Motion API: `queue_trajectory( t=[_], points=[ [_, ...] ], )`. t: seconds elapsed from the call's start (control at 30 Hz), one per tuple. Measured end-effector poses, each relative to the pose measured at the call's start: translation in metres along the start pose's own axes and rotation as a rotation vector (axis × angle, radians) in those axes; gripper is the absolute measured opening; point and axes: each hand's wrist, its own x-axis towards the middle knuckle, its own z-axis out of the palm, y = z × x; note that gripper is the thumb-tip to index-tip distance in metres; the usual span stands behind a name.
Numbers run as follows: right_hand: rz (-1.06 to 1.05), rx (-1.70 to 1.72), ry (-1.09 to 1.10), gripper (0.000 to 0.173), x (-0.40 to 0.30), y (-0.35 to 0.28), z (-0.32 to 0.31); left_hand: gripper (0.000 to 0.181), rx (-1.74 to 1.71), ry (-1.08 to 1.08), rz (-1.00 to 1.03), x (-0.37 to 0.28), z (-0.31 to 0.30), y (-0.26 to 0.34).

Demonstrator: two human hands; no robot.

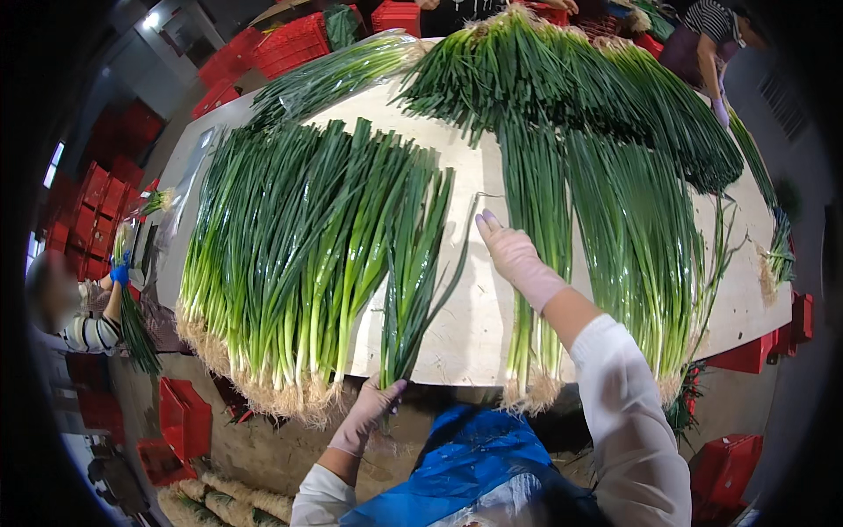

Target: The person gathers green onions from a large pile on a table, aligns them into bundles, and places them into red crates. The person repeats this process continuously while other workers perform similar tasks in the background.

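Observation:
My left hand, in a thin pale glove, grips a small bunch of green onions by its lower end at the table's near edge. The bunch's dark leaves lie up the table; its lower end is mostly hidden by the hand. A thin, limp leaf bends away from it to the right. My right hand, also gloved, is over the table with its fingertips beside this leaf's bent tip. Whether they pinch it I cannot tell. Just right of that hand lies a row of green onions, roots towards me.
A wide row of green onions covers the table's left, roots overhanging the near edge. A big pile lies at the back, near bagged onions. Co-workers stand left and far right. Red crates surround the pale table.

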Motion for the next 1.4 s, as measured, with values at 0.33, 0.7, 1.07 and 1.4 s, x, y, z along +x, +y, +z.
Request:
queue_trajectory(
  t=[0.33,0.7,1.07,1.4],
  points=[
    [-0.198,-0.241,-0.099,0.033,0.107,0.0,0.018,0.022,-0.068,-0.064,-0.132,0.006,-0.012,0.0],
    [0.368,0.892,0.082,0.025,0.111,0.015,0.028,0.023,0.101,0.136,-0.007,0.01,-0.031,0.022],
    [-0.077,0.657,-0.921,0.035,-0.213,0.001,-0.017,0.062,0.374,0.421,0.386,0.049,-0.03,0.015],
    [0.181,0.556,-1.215,0.028,-0.459,0.078,0.106,0.058,1.013,0.61,0.252,0.045,-0.039,0.031]
  ],
)
